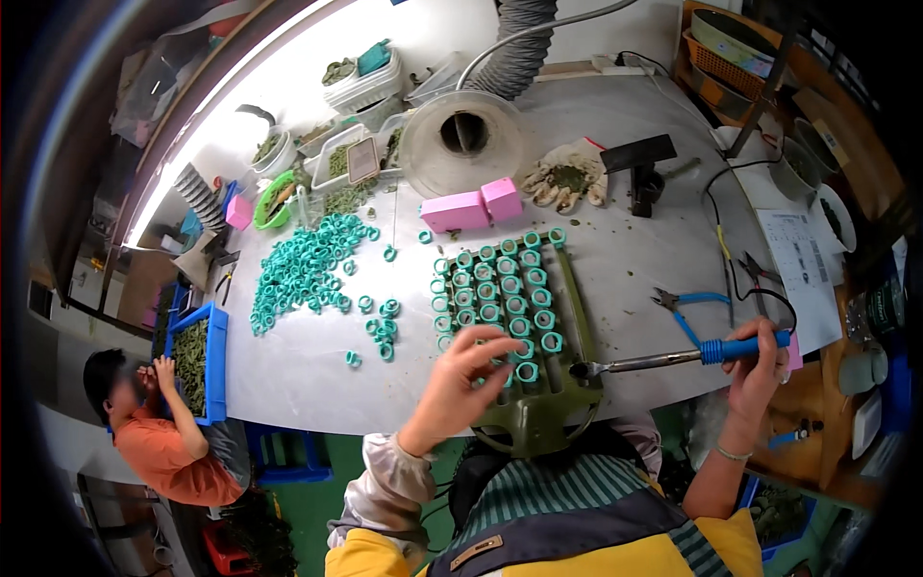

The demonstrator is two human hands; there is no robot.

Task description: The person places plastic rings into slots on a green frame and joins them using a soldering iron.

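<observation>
Left hand (461, 380) open over green rack (524, 327) of teal rings (510, 288); right hand (755, 361) gripping soldering iron (673, 358); grey desk (635, 269); blue bin (192, 356) left of rack.

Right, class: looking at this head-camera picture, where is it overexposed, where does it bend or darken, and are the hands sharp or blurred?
Head view: glare washes out the wall and far table edge; the fisheye bends the table edge and blackens the corners; the left hand over the green rack is slightly motion-blurred, the right hand gripping the blue-handled soldering iron a little sharper.
</observation>
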